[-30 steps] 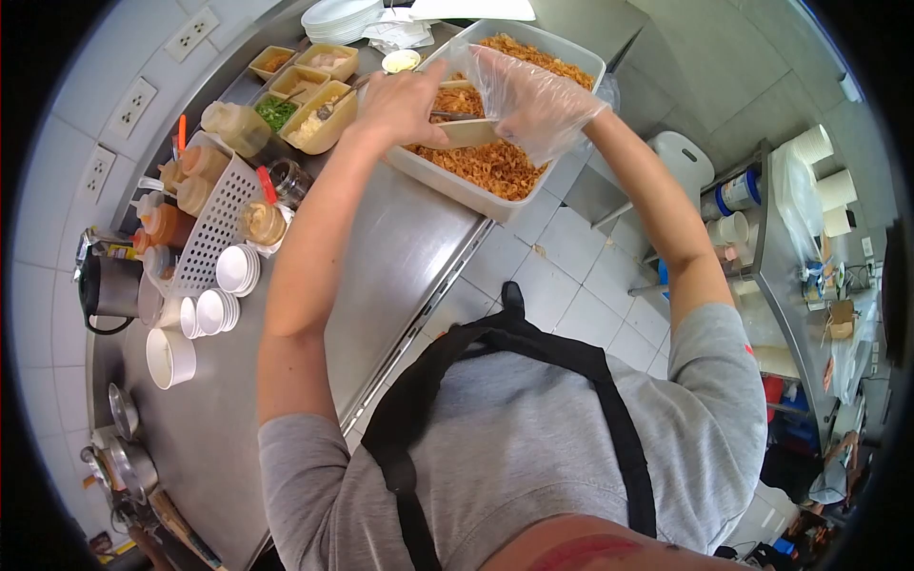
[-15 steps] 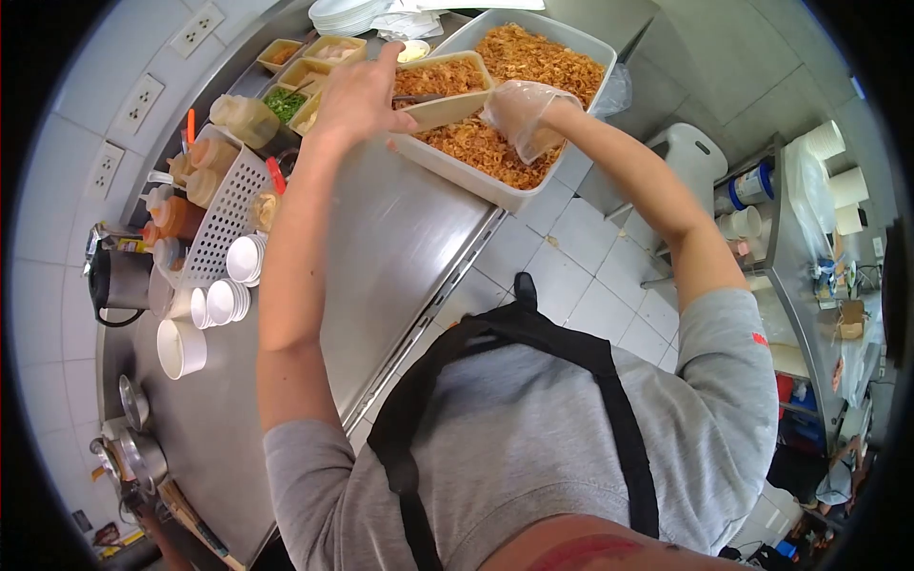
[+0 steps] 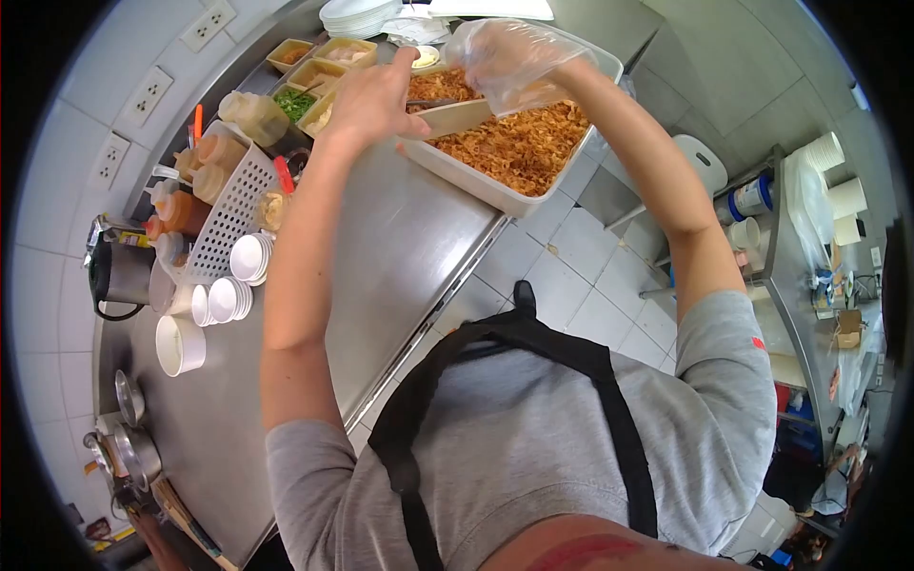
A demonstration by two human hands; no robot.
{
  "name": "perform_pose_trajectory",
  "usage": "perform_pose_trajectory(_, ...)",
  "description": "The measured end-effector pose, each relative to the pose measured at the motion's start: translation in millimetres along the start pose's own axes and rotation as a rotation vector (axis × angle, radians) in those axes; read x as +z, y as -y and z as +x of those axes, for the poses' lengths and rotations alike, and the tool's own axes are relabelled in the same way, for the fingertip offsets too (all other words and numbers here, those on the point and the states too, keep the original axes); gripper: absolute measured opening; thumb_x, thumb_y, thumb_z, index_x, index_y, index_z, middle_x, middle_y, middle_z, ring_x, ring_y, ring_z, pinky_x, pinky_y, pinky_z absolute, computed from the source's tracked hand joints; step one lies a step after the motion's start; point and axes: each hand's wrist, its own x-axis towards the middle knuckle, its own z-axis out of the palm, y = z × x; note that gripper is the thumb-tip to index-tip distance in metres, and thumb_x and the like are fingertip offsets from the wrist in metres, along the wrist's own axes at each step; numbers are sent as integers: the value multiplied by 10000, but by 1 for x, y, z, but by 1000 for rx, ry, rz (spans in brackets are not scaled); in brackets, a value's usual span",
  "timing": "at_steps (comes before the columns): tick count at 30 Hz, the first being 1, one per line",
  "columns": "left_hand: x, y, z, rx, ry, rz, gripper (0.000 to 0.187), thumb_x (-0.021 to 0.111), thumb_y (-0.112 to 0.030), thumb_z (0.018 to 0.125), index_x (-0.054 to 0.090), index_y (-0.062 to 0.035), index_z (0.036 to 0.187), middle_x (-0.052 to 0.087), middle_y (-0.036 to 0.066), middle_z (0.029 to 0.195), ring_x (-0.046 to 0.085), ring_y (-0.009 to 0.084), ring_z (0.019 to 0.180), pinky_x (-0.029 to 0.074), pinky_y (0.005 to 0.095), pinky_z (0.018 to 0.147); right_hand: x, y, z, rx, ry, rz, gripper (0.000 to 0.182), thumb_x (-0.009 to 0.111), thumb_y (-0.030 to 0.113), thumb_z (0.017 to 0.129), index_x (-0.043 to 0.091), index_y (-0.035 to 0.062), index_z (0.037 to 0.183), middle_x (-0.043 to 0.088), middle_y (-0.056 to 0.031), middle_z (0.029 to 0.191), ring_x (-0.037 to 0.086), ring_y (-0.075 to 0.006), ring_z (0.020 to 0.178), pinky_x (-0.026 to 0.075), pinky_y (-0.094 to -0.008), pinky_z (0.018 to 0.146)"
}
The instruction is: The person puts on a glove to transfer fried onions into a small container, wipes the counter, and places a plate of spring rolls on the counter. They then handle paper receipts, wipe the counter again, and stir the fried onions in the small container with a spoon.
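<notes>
My left hand (image 3: pixel 376 103) grips the left side of a rectangular plastic container (image 3: pixel 455 120), thumb at its near corner. Brown crispy shreds, resembling fried onions (image 3: pixel 440 87), fill this container, and a dark utensil handle lies across them. It rests over a large translucent bin (image 3: pixel 519 203) heaped with the same shreds (image 3: pixel 519 147). My right hand (image 3: pixel 509 65), in a loose clear plastic glove, is over the far right end of the small container. Its fingers are hidden by the crumpled glove and the angle, so I cannot see what they hold.
Small tubs, one with chopped greens (image 3: pixel 293 103), stand left of my left hand. A white perforated basket (image 3: pixel 228 214) of sauce bottles, stacked white cups (image 3: pixel 228 301) and a tall white cup (image 3: pixel 180 345) line the wall side. Plates (image 3: pixel 360 15) are stacked at the back. A stool (image 3: pixel 700 164) stands right.
My gloved right hand has risen from the shreds in the large bin and moved left and away, over the small container. My left hand keeps its hold on the small container.
</notes>
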Motion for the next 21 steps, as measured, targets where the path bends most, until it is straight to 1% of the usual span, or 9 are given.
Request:
perform_pose_trajectory(3, -1, 5, -2, -18, 14, -25, 816, 793, -217, 518, 398, -39, 1210, 609, 140, 989, 591, 284, 840, 434, 384, 769, -13, 4, -5, 142, -28, 363, 225, 628, 171, 722, 680, 79, 921, 646, -59, 757, 595, -147, 653, 473, -290, 610)
perform_pose_trajectory(8, 3, 6, -1, 39, -62, 5, 730, 785, -223, 539, 419, -62, 1150, 618, 137, 884, 589, 301, 841, 437, 386, 761, 3, 13, -4, -101, -52, -95, 183, 604, 167, 736, 650, 61, 878, 639, -91, 758, 606, -201, 696, 472, -323, 644)
perform_pose_trajectory(11, 9, 10, 0, 65, -99, -3, 715, 786, -240, 541, 418, -67, 1129, 610, 124, 806, 589, 309, 815, 443, 393, 720, -8, 18, 0, 43, -101, 167, 193, 592, 188, 726, 647, 39, 836, 641, -118, 767, 611, -254, 729, 474, -365, 679)
perform_pose_trajectory(12, 11, 11, 2, 125, -166, -28, 721, 789, -250, 538, 414, -66, 1125, 603, 115, 764, 590, 311, 794, 446, 396, 695, -1, 16, 5, -353, -45, -393, 220, 624, 190, 707, 648, 41, 868, 625, -135, 767, 587, -214, 698, 471, -332, 659)
perform_pose_trajectory(13, 14, 11, 6, 120, -168, -26, 721, 789, -250, 538, 414, -66, 1125, 603, 115, 764, 590, 311, 794, 446, 396, 695, 2, 13, 9, -359, -45, -392, 220, 624, 190, 707, 648, 41, 868, 625, -135, 767, 587, -214, 698, 471, -332, 659)
perform_pose_trajectory(15, 21, 6, 12, 116, -110, 39, 734, 796, -269, 532, 412, -63, 1123, 596, 106, 744, 589, 313, 788, 442, 408, 675, 10, 17, 15, -150, -41, -275, 250, 621, 231, 707, 633, 39, 868, 624, -136, 779, 586, -218, 680, 475, -340, 640)
perform_pose_trajectory(16, 18, 1, 10, 62, -63, 23, 760, 802, -290, 524, 409, -61, 1133, 592, 105, 730, 587, 314, 801, 440, 416, 685, 10, 17, 17, -172, -34, -277, 250, 621, 231, 707, 633, 39, 868, 624, -136, 779, 586, -218, 680, 475, -340, 640)
perform_pose_trajectory(19, 19, 1, 17, 38, -107, -81, 765, 802, -302, 530, 408, -61, 1140, 592, 108, 721, 583, 315, 800, 437, 419, 692, -2, 1, 18, -21, -144, 38, 339, 604, 316, 748, 609, 57, 968, 621, -158, 880, 591, -285, 788, 456, -409, 753)
perform_pose_trajectory(21, 19, 1, 29, 32, -125, -68, 766, 807, -297, 530, 411, -60, 1141, 591, 109, 720, 582, 309, 794, 436, 412, 696, -2, -6, 22, -63, -51, -119, 334, 598, 320, 771, 610, 68, 990, 623, -139, 915, 590, -251, 826, 456, -384, 769)
